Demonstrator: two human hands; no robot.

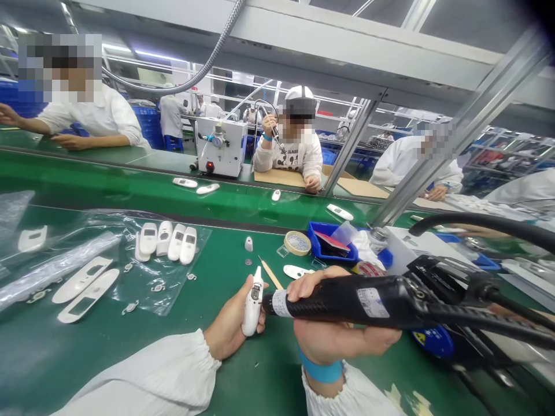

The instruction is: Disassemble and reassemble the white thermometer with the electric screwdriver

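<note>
My left hand [230, 325] is closed around a white ear thermometer [251, 316], held with its narrow tip pointing away from me. Small dark parts show in its opened upper section. Wrapped around a black electric screwdriver [342, 300], my right hand [329, 335] holds it almost level, its nose close beside the thermometer; I cannot tell whether they touch. A blue band [319, 368] circles my right wrist. Beyond my hands lie a thin wooden-handled tool [272, 274], a white thermometer shell [296, 271] and a small white cap [248, 244].
White housings [176, 242] and long frames [89, 294] lie on clear plastic [151, 289] at left. A round dish [297, 243] of tiny parts stands beside a blue bin [332, 245]. A green conveyor [243, 202] carries white shells; co-workers sit beyond. Cables and a metal post crowd the right.
</note>
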